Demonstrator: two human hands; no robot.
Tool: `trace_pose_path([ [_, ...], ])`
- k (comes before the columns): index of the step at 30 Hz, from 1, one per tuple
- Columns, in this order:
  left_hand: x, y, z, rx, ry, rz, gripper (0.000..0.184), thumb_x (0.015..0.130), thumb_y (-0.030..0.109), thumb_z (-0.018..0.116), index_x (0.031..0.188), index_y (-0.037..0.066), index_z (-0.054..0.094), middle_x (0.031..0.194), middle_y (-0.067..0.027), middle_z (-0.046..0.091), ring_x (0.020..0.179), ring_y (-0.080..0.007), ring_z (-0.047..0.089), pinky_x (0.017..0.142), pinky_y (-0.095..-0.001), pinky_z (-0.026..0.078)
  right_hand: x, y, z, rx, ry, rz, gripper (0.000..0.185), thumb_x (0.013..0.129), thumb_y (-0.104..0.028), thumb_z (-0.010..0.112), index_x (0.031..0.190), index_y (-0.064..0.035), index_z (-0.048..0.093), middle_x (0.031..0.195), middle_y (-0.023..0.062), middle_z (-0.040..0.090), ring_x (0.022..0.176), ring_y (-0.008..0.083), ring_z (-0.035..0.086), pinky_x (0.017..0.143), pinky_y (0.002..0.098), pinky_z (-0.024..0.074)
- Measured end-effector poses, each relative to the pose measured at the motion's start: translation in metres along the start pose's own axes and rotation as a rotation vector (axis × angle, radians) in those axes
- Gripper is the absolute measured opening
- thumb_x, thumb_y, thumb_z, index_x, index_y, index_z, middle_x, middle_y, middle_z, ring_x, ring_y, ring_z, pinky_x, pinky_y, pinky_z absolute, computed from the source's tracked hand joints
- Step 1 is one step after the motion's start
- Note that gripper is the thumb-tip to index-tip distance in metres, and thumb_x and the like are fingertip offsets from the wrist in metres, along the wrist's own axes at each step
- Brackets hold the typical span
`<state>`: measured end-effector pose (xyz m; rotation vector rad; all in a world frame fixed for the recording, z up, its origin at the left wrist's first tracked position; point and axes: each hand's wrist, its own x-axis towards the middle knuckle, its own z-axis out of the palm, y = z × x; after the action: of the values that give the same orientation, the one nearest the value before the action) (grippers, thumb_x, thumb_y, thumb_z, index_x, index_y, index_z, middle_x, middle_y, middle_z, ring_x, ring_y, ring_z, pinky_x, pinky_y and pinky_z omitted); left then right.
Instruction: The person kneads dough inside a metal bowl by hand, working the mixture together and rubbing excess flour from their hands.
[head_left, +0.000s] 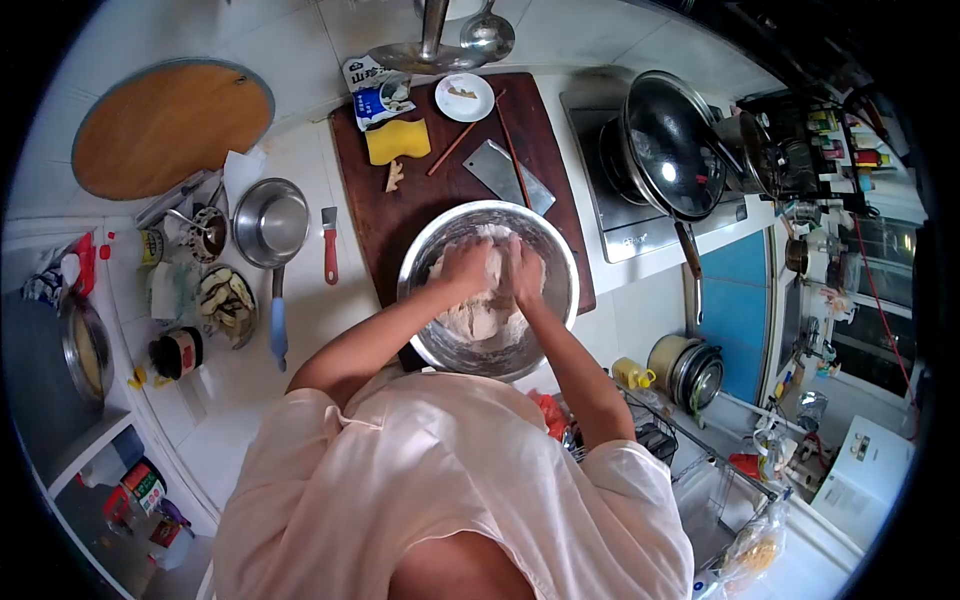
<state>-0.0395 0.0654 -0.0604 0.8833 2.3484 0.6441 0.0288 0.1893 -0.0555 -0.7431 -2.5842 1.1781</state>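
Note:
A wide metal bowl (412, 300) sits on the front of the dark wooden cutting board and holds pale, floury dough (478, 318). Both hands are inside it. My left hand (466, 265) is closed on the dough at the bowl's left-centre, its fingers curled and partly hidden. Beside it, my right hand (524, 272) grips the dough's right side, with fingertips toward the far rim. Loose flour clings around the fingers and along the bowl's inner wall. Just beyond the rim lies a cleaver (492, 172), its near end close to the bowl.
On the cutting board (360, 190) are chopsticks (452, 148), a yellow sponge (398, 142), ginger (394, 177) and a small plate (479, 98). A saucepan (270, 225) and red-handled scraper (330, 250) lie left. At right, a lidded wok (672, 150) stands on the cooktop (625, 235).

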Motion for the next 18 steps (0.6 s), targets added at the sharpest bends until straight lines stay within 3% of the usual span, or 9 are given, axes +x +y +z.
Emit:
trace_pose_path([
  [3, -0.057, 0.015, -0.027, -0.019, -0.026, 0.298, 0.072, 0.061, 0.035, 0.077, 0.119, 0.002, 0.049, 0.123, -0.0189, 0.051, 0.118, -0.036, 0.046, 0.1, -0.0474, 0.036, -0.033, -0.049, -0.047, 0.025, -0.15, 0.04, 0.034, 0.092, -0.03, 0.054, 0.08, 0.0, 0.063, 0.073, 0.0202, 0.059, 0.068, 0.0364, 0.058, 0.064, 0.0426, 0.0445],
  [5, -0.086, 0.027, -0.037, -0.14, -0.036, 0.329, 0.076, 0.06, 0.035, 0.079, 0.12, 0.001, 0.048, 0.128, -0.0191, 0.045, 0.122, -0.0369, 0.042, 0.104, -0.048, 0.031, -0.065, -0.057, -0.048, -0.038, -0.114, -0.051, 0.015, 0.086, -0.018, 0.06, 0.083, -0.0024, 0.061, 0.085, 0.0174, 0.061, 0.078, 0.0347, 0.058, 0.068, 0.0417, 0.0447],
  [6, -0.103, 0.032, -0.033, -0.058, 0.08, 0.283, 0.077, 0.057, 0.034, 0.08, 0.119, 0.001, 0.047, 0.127, -0.0178, 0.043, 0.122, -0.0363, 0.04, 0.106, -0.0503, 0.029, -0.077, -0.055, -0.041, -0.053, -0.03, -0.135, 0.014, 0.086, -0.018, 0.059, 0.087, -0.0038, 0.062, 0.089, 0.015, 0.062, 0.082, 0.034, 0.058, 0.071, 0.0419, 0.0441],
  [9, -0.1, 0.013, -0.002, 0.261, 0.34, 0.266, 0.051, 0.07, 0.019, 0.068, 0.116, 0.004, 0.051, 0.122, -0.0173, 0.049, 0.117, -0.0324, 0.045, 0.097, -0.0487, 0.036, -0.086, -0.045, -0.009, -0.129, 0.128, -0.248, 0.015, 0.087, -0.017, 0.055, 0.095, -0.0062, 0.062, 0.094, 0.0109, 0.063, 0.089, 0.0324, 0.057, 0.079, 0.0426, 0.0418],
  [12, -0.084, 0.003, 0.009, 0.092, 0.335, 0.207, 0.038, 0.076, 0.014, 0.059, 0.111, 0.004, 0.054, 0.111, -0.0145, 0.054, 0.108, -0.0296, 0.051, 0.091, -0.0442, 0.041, -0.078, -0.031, 0.007, -0.181, 0.132, -0.292, 0.02, 0.088, -0.019, 0.049, 0.097, -0.0073, 0.063, 0.096, 0.0101, 0.063, 0.091, 0.031, 0.056, 0.082, 0.0426, 0.0403],
  [15, -0.06, -0.016, 0.035, 0.208, 0.367, 0.147, 0.063, 0.064, 0.012, 0.072, 0.121, -0.001, 0.049, 0.116, -0.0162, 0.052, 0.112, -0.0332, 0.048, 0.094, -0.0463, 0.039, -0.054, -0.029, 0.017, -0.187, 0.119, -0.33, 0.023, 0.088, -0.022, 0.044, 0.093, -0.0075, 0.061, 0.09, 0.0113, 0.061, 0.087, 0.0316, 0.055, 0.077, 0.0429, 0.0391],
  [16, -0.054, -0.011, 0.018, 0.156, 0.205, 0.055, 0.053, 0.066, 0.013, 0.07, 0.114, 0.0, 0.051, 0.112, -0.0158, 0.054, 0.109, -0.0336, 0.05, 0.092, -0.045, 0.041, -0.044, -0.025, 0.02, -0.2, 0.091, -0.333, 0.023, 0.088, -0.023, 0.044, 0.091, -0.0073, 0.061, 0.088, 0.0114, 0.06, 0.085, 0.0319, 0.054, 0.075, 0.0431, 0.0388],
  [18, -0.043, -0.016, 0.015, 0.145, 0.319, 0.08, 0.026, 0.074, 0.014, 0.059, 0.097, 0.003, 0.054, 0.098, -0.0145, 0.059, 0.096, -0.0308, 0.056, 0.081, -0.0432, 0.045, -0.028, -0.019, 0.027, -0.199, 0.08, -0.344, 0.02, 0.086, -0.023, 0.046, 0.084, -0.0068, 0.057, 0.081, 0.0133, 0.056, 0.079, 0.0335, 0.052, 0.07, 0.0445, 0.0379],
])
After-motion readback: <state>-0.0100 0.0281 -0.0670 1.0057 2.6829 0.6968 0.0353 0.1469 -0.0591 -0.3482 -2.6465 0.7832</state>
